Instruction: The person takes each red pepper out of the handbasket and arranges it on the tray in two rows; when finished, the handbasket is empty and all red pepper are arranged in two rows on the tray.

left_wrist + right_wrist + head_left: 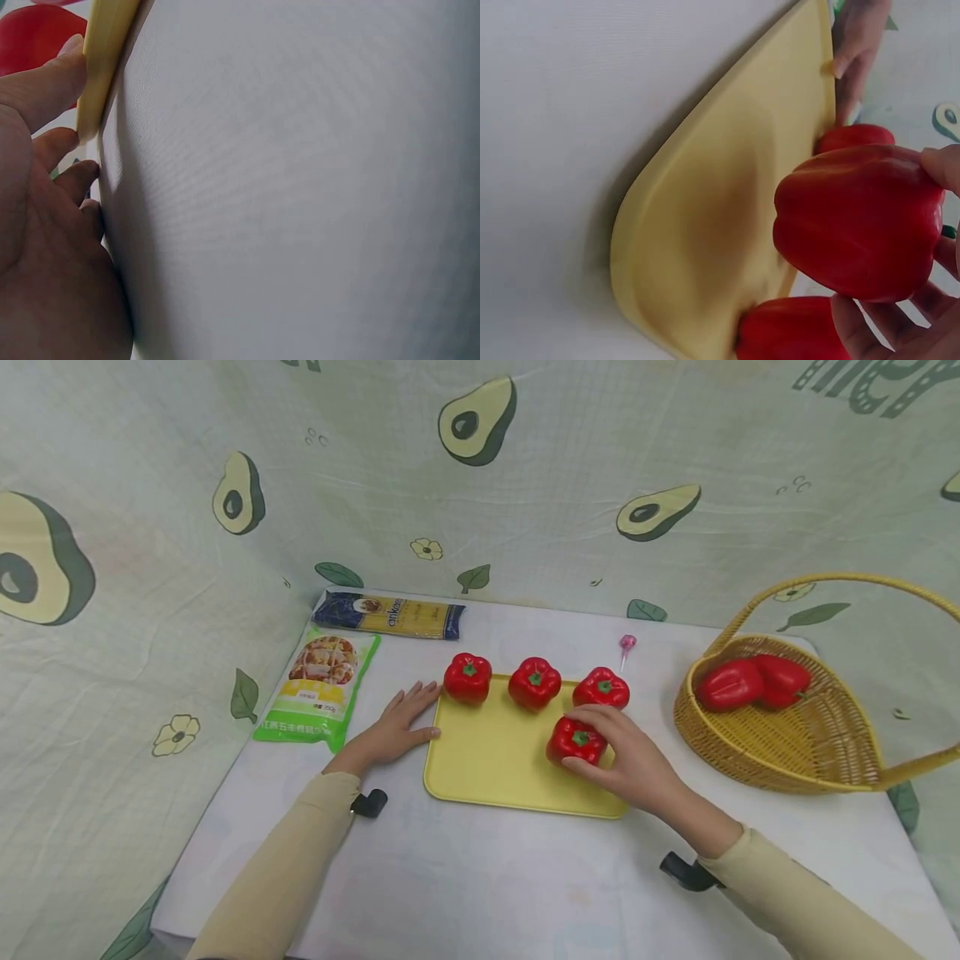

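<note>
A yellow tray [491,760] lies on the white table. My right hand [633,756] grips a red bell pepper [576,741] over the tray's right part; in the right wrist view this bell pepper [859,221] hangs above the tray's surface. Along the far side of the tray sit three more red bell peppers, a left one [468,678], a middle one [535,683] and a right one [601,688]. At the tray's left edge my left hand [393,731] rests with fingers spread, its thumb touching the rim [105,60].
To the right stands a wicker basket [780,752] with a tall handle, holding two red peppers [731,685]. A pink lollipop [627,643] lies behind the tray. At the back left are a noodle packet [390,615] and a green-and-white food bag [321,687].
</note>
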{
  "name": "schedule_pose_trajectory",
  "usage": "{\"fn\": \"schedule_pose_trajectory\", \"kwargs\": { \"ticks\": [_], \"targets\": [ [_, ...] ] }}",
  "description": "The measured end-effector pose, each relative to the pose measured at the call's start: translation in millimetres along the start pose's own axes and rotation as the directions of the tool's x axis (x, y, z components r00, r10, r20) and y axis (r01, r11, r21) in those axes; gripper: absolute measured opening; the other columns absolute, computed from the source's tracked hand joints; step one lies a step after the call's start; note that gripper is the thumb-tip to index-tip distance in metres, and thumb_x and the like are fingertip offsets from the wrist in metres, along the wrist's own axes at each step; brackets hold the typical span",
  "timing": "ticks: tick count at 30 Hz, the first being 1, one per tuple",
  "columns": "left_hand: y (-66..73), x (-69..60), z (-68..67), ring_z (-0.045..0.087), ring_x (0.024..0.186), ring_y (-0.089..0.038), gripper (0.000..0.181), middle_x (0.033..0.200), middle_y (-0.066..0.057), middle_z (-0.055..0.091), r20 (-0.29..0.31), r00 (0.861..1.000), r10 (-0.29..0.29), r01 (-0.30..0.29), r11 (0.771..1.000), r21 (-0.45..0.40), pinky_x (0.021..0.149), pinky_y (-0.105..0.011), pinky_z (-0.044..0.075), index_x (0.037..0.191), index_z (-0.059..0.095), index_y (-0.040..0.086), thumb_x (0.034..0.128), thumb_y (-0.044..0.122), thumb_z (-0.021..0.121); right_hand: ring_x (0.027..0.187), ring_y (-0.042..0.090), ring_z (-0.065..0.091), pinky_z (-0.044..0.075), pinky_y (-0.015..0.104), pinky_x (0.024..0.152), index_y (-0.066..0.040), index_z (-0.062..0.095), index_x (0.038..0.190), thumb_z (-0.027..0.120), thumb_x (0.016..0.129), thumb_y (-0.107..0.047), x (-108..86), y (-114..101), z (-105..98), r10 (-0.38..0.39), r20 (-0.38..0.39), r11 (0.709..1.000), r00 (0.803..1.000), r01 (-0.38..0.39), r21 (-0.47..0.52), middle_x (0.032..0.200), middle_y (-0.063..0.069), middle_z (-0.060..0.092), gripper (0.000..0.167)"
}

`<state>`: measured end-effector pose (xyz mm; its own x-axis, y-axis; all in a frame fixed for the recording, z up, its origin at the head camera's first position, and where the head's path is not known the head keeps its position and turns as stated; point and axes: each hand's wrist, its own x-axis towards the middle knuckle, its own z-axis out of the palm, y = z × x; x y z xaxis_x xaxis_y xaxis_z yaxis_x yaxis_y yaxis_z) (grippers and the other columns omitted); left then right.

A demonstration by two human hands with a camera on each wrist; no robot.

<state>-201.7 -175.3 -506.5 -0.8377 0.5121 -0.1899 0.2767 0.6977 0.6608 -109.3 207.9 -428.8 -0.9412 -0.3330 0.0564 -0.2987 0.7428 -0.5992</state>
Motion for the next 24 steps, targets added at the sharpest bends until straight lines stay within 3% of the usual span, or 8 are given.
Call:
{"fn": "schedule_pose_trajectory", "kwargs": {
  "ticks": [24],
  "targets": [
    [-1.5,0.6,0.1,-0.002,0.157,-0.021,0.079,0.171,-0.001,0.013,0.000,1.000,0.009,-0.009,1.000,-0.002,0.127,-0.044,-0.007,0.165,0.019,0.019,0.1016,0.041,0.061,0.132,0.022,0.050,0.059,0.044,0.094,-0.023,0.060,0.140,0.085,0.083,-0.035,34.9,-26.5,41.0,-0.169,-0.001,0.985,0.986,0.169,0.029,0.142,0.001,0.055,0.064]
  ]
}}
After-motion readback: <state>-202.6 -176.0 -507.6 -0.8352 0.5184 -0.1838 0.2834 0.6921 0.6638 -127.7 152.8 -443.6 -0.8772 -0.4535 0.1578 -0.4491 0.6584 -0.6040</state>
